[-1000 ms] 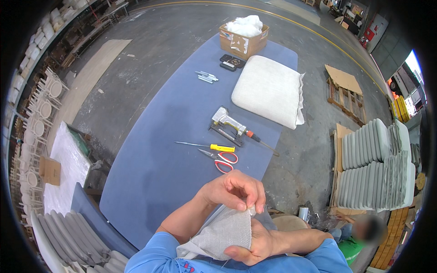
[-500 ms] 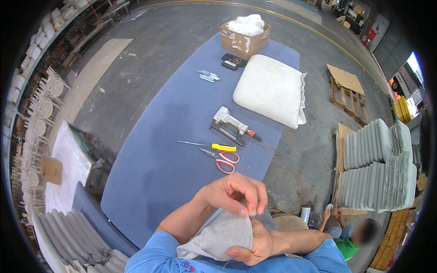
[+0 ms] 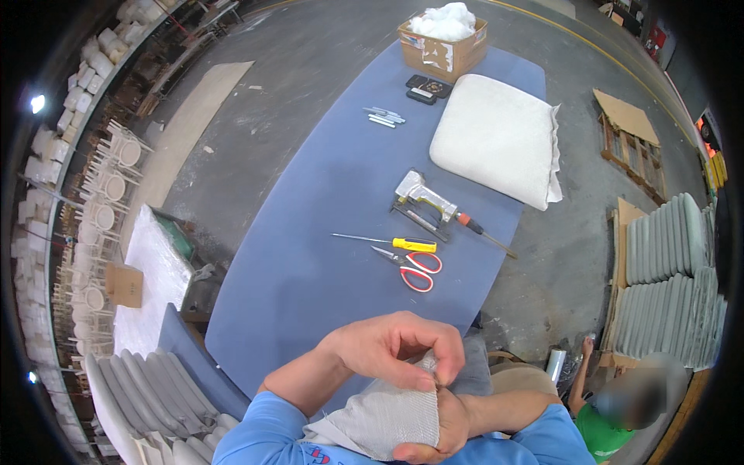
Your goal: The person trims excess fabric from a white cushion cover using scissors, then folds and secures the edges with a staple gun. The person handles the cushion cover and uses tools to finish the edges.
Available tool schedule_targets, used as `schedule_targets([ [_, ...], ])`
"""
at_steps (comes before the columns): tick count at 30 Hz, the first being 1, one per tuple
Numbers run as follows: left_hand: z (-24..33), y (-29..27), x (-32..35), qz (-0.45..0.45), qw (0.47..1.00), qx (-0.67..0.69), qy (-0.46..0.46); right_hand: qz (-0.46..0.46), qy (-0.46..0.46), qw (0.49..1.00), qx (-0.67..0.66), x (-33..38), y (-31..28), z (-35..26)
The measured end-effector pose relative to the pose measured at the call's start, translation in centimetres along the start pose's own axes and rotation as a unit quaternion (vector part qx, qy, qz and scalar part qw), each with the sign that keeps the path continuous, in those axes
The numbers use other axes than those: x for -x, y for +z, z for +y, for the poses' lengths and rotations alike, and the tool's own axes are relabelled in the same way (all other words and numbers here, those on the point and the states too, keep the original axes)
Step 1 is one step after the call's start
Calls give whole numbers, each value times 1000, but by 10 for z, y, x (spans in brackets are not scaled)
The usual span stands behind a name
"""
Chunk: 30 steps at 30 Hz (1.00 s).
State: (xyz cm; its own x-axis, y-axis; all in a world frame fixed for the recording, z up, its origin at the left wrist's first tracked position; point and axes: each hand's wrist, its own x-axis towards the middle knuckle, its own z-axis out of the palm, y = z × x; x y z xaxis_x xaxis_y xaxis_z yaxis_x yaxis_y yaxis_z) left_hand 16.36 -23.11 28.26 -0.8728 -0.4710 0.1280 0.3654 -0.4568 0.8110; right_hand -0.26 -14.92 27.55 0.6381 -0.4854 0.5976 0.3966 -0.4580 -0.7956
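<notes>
Both hands (image 3: 403,372) pinched—grey fabric (image 3: 387,415)

Even daylight, sharp centre (rim bends darkly).

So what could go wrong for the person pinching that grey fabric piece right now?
The left hand pinches only the top edge of the grey fabric piece, so it might slip from the fingers. The right hand underneath is mostly hidden, so its hold is hard to judge. The red-handled scissors lie open on the blue table, where a reaching hand could get nicked.
</notes>
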Motion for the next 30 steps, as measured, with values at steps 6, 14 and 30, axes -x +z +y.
schedule_targets([
  [6, 3, 4, 3, 41, 999, 27, -21, -23, -34, 998, 52, -2, -2, 6],
  [14, 11, 11, 8, 65, 992, -79, -79, 34, -17, 999, 4, 6, 0, 13],
  [30, 22, 15, 17, 96, 975, -148, -132, 71, 45, 991, -108, 26, -2, 12],
])
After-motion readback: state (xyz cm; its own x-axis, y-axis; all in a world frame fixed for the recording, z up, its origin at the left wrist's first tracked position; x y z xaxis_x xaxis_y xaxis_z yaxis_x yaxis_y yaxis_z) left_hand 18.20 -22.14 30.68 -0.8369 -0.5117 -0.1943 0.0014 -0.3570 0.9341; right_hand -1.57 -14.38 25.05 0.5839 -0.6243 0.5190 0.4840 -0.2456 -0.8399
